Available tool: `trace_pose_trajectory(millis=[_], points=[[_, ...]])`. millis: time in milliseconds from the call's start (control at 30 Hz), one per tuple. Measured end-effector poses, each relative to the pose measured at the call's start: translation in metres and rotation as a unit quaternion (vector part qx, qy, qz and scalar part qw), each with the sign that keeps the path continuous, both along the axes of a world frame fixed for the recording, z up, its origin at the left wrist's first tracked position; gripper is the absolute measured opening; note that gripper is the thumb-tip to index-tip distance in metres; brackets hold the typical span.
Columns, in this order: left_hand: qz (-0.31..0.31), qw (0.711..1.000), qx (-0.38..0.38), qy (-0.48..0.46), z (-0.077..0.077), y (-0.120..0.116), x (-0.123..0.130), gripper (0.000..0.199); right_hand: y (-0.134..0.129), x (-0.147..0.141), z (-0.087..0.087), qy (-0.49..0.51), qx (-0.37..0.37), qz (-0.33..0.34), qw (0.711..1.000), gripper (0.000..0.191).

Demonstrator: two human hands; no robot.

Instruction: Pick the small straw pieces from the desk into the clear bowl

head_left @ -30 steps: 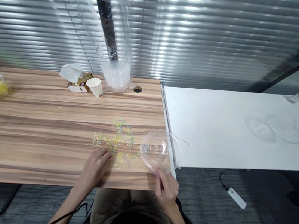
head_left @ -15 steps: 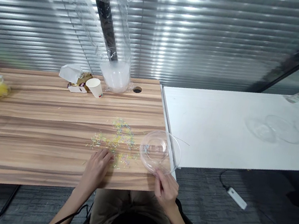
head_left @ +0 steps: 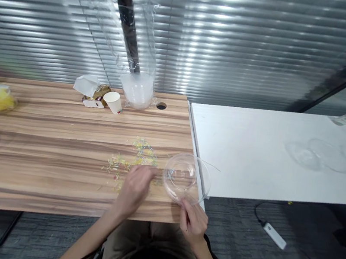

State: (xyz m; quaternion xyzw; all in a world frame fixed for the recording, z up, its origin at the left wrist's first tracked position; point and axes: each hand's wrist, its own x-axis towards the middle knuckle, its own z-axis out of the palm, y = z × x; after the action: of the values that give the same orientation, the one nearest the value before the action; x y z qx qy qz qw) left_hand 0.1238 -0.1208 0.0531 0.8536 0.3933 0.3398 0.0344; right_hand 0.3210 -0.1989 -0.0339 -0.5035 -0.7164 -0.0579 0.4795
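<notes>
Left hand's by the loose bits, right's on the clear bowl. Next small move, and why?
I'd likely ease the left hand slightly right, to the clear bowl: its fingers point that way, just short of the rim, and the right hand grips the near edge. Can't tell whether it's holding bits.

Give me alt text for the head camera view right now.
A left hand reaches over small colourful pieces scattered on a wood-grain table, while the right hand holds the rim of a clear plastic bowl. Behind stand a paper cup and bagged translucent containers.
</notes>
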Motion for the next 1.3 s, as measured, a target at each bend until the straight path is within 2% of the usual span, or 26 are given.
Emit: trace_pose_trajectory(millis=[67,133,233,300,367,433,500,633,733,933,1100,1300], points=[[-0.068,0.998,-0.013,-0.012,0.008,0.002,0.024,0.026,-0.001,0.001,-0.002,-0.005,0.000,0.000,1.000,0.038],[-0.118,0.993,-0.014,0.021,0.012,0.005,0.046,0.029,-0.001,0.001,-0.004,-0.005,-0.001,0.001,1.000,0.039],[-0.152,0.984,-0.017,0.092,0.014,0.010,0.065,0.027,-0.001,0.001,-0.006,-0.006,-0.003,0.000,1.000,0.041],[-0.157,0.982,-0.020,0.104,0.012,0.012,0.066,0.022,-0.001,0.001,-0.005,-0.008,-0.003,-0.001,1.000,0.041],[-0.158,0.985,-0.009,0.075,0.007,0.009,0.055,0.021,-0.001,0.000,-0.003,-0.011,0.000,-0.002,1.000,0.040],[-0.148,0.989,0.012,0.026,-0.001,0.002,0.034,0.024,0.000,0.000,-0.001,-0.010,0.001,0.001,1.000,0.039],[-0.100,0.995,0.022,-0.013,-0.013,-0.007,0.005,0.026,0.000,-0.001,0.001,-0.003,0.002,0.003,1.000,0.038],[0.017,0.999,-0.036,0.008,-0.032,-0.021,-0.055,0.020,0.001,-0.002,0.003,0.005,0.006,0.008,1.000,0.038],[0.059,0.994,-0.083,0.029,-0.035,-0.026,-0.081,0.016,0.000,-0.001,0.003,0.004,0.004,0.016,1.000,0.039],[0.063,0.988,-0.131,0.053,-0.034,-0.029,-0.084,0.016,-0.001,-0.001,0.002,-0.001,-0.003,0.017,1.000,0.040],[0.080,0.989,-0.120,0.040,-0.044,-0.026,-0.084,0.014,0.001,-0.003,0.004,0.003,0.004,0.009,1.000,0.038],[0.085,0.988,-0.122,0.039,-0.046,-0.020,-0.090,0.015,0.000,-0.003,0.001,0.004,0.009,0.014,1.000,0.038]])
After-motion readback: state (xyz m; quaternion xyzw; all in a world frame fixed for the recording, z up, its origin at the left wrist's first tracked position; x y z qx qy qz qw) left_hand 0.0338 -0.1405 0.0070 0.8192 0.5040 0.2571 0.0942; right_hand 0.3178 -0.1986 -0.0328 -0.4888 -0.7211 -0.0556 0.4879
